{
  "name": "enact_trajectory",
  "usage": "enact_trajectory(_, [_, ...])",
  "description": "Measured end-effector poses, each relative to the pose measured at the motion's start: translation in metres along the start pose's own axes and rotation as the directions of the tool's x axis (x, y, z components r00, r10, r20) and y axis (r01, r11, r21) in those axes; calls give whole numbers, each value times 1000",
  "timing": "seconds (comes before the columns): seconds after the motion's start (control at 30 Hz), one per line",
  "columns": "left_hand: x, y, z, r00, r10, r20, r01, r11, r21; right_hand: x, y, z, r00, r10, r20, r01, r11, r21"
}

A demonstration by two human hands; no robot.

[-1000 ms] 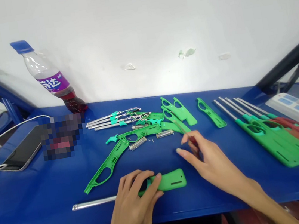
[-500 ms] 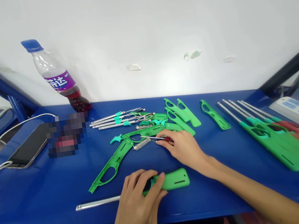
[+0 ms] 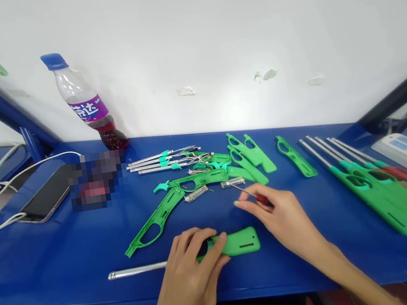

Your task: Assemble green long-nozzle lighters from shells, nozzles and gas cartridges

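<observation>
L hand closed on grn utility lighter; R hand pinching screwdriver beyond lighter, nr casing halves.

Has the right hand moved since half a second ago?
Yes, the right hand has moved to the right and toward the person, judged against the bottle.

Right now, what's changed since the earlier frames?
The right hand, with the screwdriver, went left to the clear fuel tanks, then came back right and nearer the person. No grasp visibly made or released; can't tell if the tip picked anything up. Unchanged: left hand on the green lighter, bottle. The view shifted slightly.
</observation>
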State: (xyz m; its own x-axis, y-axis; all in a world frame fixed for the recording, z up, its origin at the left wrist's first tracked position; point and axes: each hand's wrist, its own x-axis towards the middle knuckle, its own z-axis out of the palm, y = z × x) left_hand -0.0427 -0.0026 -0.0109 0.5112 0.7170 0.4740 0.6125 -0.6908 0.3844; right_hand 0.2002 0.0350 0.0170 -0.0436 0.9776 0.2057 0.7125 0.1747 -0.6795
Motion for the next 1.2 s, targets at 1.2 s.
enact_trajectory(1.2, [-2, 0, 1, 1000, -28, 11, 29, 999, -30, -89, 9, 8, 881, -429, -198, 355, 878, -320])
